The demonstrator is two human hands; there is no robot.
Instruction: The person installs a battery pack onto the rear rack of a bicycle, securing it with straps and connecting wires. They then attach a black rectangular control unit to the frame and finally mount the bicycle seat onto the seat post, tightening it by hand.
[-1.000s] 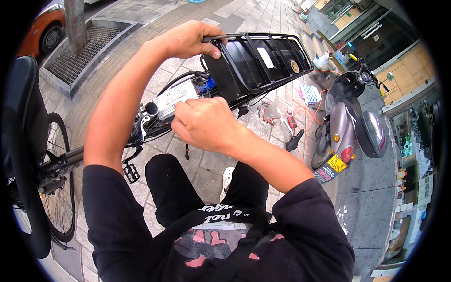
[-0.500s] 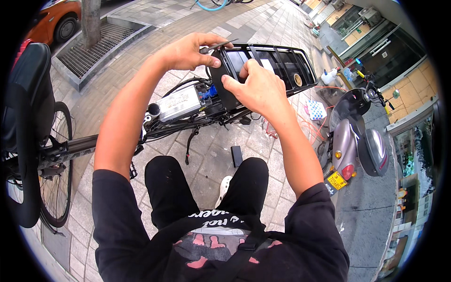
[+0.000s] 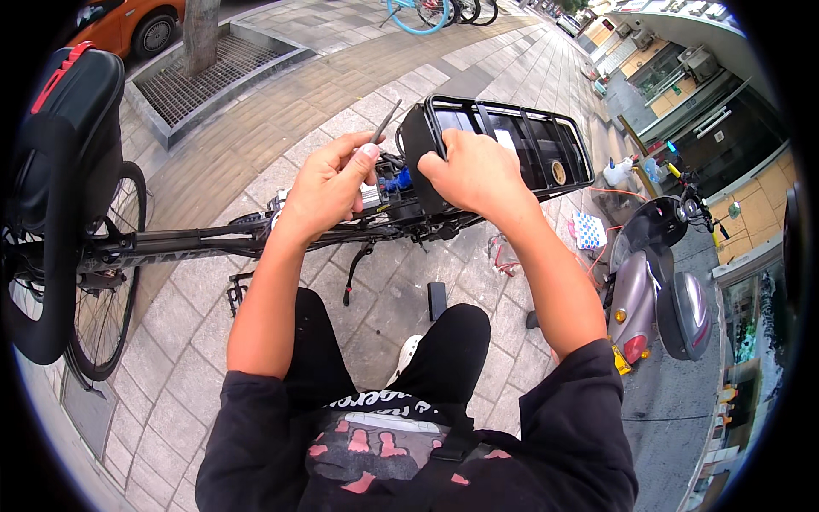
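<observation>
- I can see the left hand [image 3: 333, 183] closed around a thin dark tool [image 3: 388, 121]. The tool's tip sticks up, away from the person.
- The right hand [image 3: 479, 171] is on the left end of the black rack [image 3: 533, 109]. Its fingers are bent in, and the thumb is by the black box [image 3: 420, 147] under the rack. I can't tell if the fingers pinch anything.
- The rack and the box are at the right part of the bike [image 3: 183, 242], which lies across in front of the person.
- Between the two hands I see some blue bits [image 3: 397, 180]. A silver box [image 3: 370, 198] peeks out just beside the left hand.
- The kickstand [image 3: 357, 275] points down on the near side, and a pedal [image 3: 237, 294] is to its left.
- A small black block [image 3: 437, 300] is on the ground [image 3: 384, 311], near the person's knee.
- Far to the right is a purple-grey scooter [image 3: 633, 303], with a blue and white packet [image 3: 589, 230] to its left.
- A tree [image 3: 201, 38] and an orange car [image 3: 119, 19] are far off on the left.
</observation>
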